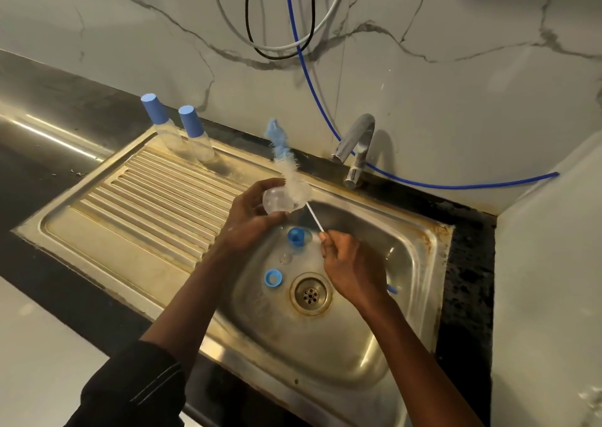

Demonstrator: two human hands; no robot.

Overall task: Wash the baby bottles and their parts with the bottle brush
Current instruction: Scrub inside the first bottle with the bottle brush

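1. The clear bottle [277, 200] was gripped in the curled fingers of the left hand [250, 218]. It was held over the sink [325, 355], up and to the left of the drain [311, 293], presumably so that drips would fall into the basin.
2. The bottle brush [286, 162] was pinched by its thin stem in the right hand [350, 260], just above and to the right of the drain.
3. The bristles were seen lying across the bottle and reaching past it, away from the drain. Whether any part of them was inside the bottle could not be told.
4. The grip low on the stem was judged to leave the whole bristled length free for long strokes.
5. A blue cap [296, 234], a clear teat [285, 259] and a blue ring [272, 277] were left in the basin, near the drain on its upper-left side. They were probably kept within reach for their own scrubbing.
6. Two capped bottles [195, 133] were stood on the draining board [146, 198], well to the upper left of the drain and apart from the loose parts. Whether they were washed or waiting could not be told.
7. No water was seen running from the tap [358, 146], beyond the drain.
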